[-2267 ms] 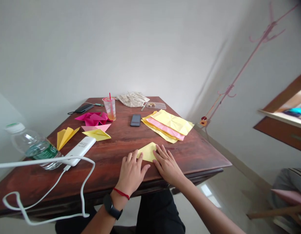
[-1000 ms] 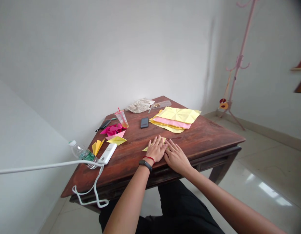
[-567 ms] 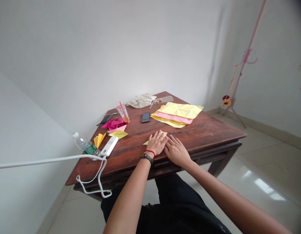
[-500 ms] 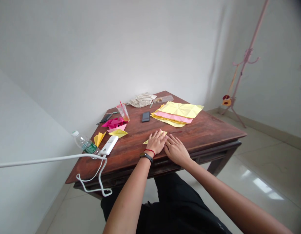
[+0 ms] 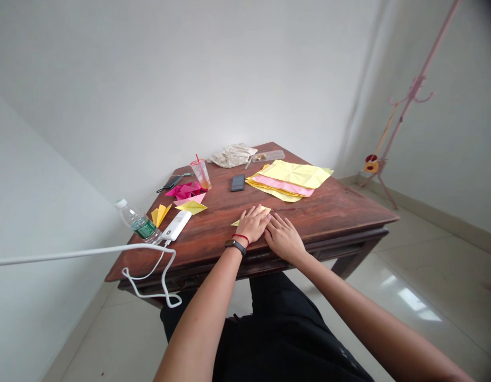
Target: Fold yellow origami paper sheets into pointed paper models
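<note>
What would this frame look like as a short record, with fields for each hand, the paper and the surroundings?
Left hand: spread flat on a yellow folded paper
Right hand: flat, fingertips beside the left hand; contact with the paper unclear
Left wrist: red cord, dark wristband
Beyond the hands: phone, stack of yellow and pink sheets
Left side of table: bottle, white power bank, magenta folded paper, cup with red straw
</note>
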`<state>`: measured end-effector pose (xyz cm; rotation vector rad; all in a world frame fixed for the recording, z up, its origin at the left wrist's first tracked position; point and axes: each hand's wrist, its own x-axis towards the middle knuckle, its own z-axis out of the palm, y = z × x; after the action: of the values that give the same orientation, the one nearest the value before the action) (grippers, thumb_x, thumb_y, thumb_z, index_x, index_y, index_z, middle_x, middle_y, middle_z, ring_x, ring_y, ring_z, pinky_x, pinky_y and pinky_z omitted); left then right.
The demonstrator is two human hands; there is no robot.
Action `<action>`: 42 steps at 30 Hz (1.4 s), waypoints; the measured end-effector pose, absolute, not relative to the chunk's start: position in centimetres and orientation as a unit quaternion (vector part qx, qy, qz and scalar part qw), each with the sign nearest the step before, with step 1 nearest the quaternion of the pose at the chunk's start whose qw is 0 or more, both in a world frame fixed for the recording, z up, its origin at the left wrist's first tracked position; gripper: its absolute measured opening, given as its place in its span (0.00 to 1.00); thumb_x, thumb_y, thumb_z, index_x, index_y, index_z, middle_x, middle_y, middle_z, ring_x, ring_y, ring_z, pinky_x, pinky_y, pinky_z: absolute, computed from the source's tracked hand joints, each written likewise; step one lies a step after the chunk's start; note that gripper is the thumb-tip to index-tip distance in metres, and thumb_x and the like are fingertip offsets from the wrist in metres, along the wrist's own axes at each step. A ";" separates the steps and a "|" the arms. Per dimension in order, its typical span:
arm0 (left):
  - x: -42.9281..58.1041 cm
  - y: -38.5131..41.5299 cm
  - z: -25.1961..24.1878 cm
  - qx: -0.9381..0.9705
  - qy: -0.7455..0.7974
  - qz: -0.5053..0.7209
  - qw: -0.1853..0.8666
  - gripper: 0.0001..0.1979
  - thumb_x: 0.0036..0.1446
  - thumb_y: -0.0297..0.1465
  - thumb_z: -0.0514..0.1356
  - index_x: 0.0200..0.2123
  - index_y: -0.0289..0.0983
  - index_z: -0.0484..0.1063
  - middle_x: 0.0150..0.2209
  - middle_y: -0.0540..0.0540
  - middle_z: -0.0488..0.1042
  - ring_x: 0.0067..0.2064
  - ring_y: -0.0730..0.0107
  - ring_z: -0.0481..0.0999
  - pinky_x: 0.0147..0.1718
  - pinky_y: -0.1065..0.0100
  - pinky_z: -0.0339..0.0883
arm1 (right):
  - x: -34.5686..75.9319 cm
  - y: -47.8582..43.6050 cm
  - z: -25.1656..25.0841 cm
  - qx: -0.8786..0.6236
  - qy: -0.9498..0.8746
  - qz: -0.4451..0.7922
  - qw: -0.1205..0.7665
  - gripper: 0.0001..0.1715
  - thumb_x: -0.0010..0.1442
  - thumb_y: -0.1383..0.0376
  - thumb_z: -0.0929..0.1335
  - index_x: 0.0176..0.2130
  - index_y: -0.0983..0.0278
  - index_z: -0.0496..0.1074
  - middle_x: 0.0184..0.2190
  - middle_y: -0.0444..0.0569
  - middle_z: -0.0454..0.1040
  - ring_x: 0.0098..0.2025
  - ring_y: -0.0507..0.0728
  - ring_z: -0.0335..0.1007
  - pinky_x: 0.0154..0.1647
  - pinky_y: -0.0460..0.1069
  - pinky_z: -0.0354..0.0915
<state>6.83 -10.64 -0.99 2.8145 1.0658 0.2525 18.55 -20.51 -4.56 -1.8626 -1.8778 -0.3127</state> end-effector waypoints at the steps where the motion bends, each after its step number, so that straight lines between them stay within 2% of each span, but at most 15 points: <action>1: 6.8 -10.6 -1.0 0.930 0.353 0.083 0.063 0.31 0.71 0.48 0.33 0.69 0.48 0.56 0.71 0.51 0.54 0.73 0.62 0.48 0.69 0.50 0.44 | 18.6 -20.5 -4.6 -0.679 -0.686 -0.114 0.236 0.29 0.67 0.63 0.60 0.64 0.69 0.66 0.63 0.60 0.68 0.68 0.67 0.56 0.67 0.62 0.51; 14: 6.9 -10.9 -0.8 0.926 0.360 0.090 0.069 0.29 0.71 0.47 0.35 0.68 0.48 0.57 0.71 0.50 0.54 0.72 0.61 0.51 0.68 0.51 0.45 | 18.6 -20.6 -4.5 -0.677 -0.690 -0.115 0.230 0.28 0.67 0.63 0.60 0.63 0.68 0.66 0.64 0.58 0.67 0.69 0.67 0.55 0.67 0.62 0.50; 21: 6.8 -11.0 -0.9 0.928 0.359 0.086 0.058 0.31 0.71 0.48 0.33 0.69 0.48 0.56 0.72 0.50 0.52 0.72 0.60 0.50 0.68 0.51 0.45 | 18.5 -20.7 -4.3 -0.677 -0.689 -0.115 0.231 0.28 0.68 0.63 0.59 0.62 0.71 0.67 0.63 0.60 0.68 0.69 0.67 0.56 0.67 0.61 0.50; 26: 6.9 -11.0 -0.7 0.934 0.353 0.037 0.049 0.34 0.70 0.50 0.32 0.72 0.43 0.47 0.73 0.47 0.46 0.74 0.57 0.44 0.69 0.48 0.42 | 18.4 -20.7 -4.2 -0.677 -0.691 -0.110 0.225 0.28 0.68 0.64 0.58 0.62 0.73 0.68 0.63 0.60 0.68 0.69 0.68 0.55 0.68 0.62 0.50; 31: 6.4 -11.5 -0.7 0.934 0.352 0.023 0.055 0.38 0.69 0.51 0.30 0.73 0.36 0.44 0.74 0.44 0.42 0.74 0.56 0.39 0.69 0.46 0.40 | 18.5 -20.6 -4.3 -0.678 -0.690 -0.113 0.226 0.27 0.67 0.64 0.59 0.60 0.71 0.70 0.64 0.59 0.67 0.69 0.67 0.56 0.68 0.61 0.50; 36: 4.3 -12.4 -1.4 0.938 0.344 0.034 0.035 0.38 0.69 0.51 0.32 0.72 0.34 0.44 0.73 0.42 0.45 0.74 0.58 0.40 0.70 0.47 0.38 | 18.5 -20.7 -4.4 -0.683 -0.685 -0.113 0.226 0.26 0.67 0.64 0.60 0.61 0.68 0.69 0.65 0.58 0.65 0.69 0.67 0.56 0.68 0.61 0.50; 42: 0.9 -12.9 -1.7 0.934 0.353 0.038 0.018 0.37 0.69 0.51 0.36 0.72 0.34 0.46 0.73 0.41 0.47 0.74 0.58 0.44 0.70 0.48 0.40 | 18.5 -20.7 -4.3 -0.680 -0.687 -0.112 0.230 0.26 0.69 0.62 0.59 0.60 0.69 0.70 0.65 0.59 0.65 0.69 0.67 0.55 0.68 0.62 0.50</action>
<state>0.94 -12.94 -1.70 2.9018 1.0976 0.1189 18.51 -20.74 -4.30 -1.8703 -1.8896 -0.3094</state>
